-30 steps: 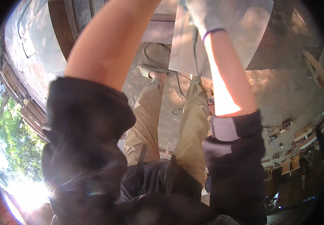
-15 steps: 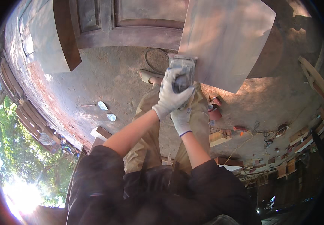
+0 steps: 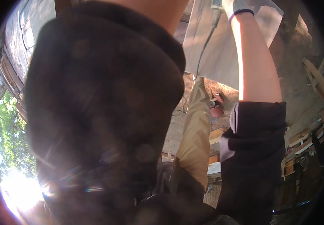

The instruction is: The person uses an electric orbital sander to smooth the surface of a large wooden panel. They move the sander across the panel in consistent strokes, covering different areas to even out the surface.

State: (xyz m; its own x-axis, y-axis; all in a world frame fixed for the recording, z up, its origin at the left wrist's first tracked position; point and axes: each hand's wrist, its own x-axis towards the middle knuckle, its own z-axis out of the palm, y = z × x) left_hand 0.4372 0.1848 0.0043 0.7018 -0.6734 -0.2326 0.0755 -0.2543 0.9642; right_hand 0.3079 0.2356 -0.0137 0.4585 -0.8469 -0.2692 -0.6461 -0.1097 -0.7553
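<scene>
Change since half a second ago: both arms swinging upward and toward the lens; gloved hands and power tool, then central over the knees, now sitting at the top rim.
Consequence: working area now largely masked; dark left sleeve (image 3: 102, 105) filling most of the view.
Left hand: lying outside the picture; only bare forearm (image 3: 158, 11) showing at the top edge; grip state not determinable.
Right hand (image 3: 237, 5): wearing a pale work glove with a dark cuff band, reaching to the top edge, mostly cropped; finger spread not readable, cannot tell whether closing on anything.
Hands relative to each other: cannot tell, one being out of view.
Power tool (image 3: 217, 5): only a grey sliver showing just beside the right glove; contact with the glove not confirmable.
Tool cord (image 3: 205, 45): trailing downward from the tool across the panel face.
Grey panel (image 3: 222, 56): pale flat sheet, lying behind the right forearm (image 3: 254, 63), upper centre, catching sunlight.
Legs: khaki trouser leg (image 3: 195, 135) running down the middle between the two sleeves.
Surroundings: reddish object (image 3: 217, 108) resting on the dusty ground near the knee; timber offcuts (image 3: 312, 75) lying at right; green foliage (image 3: 0, 131) and strong sun glare at lower left.
</scene>
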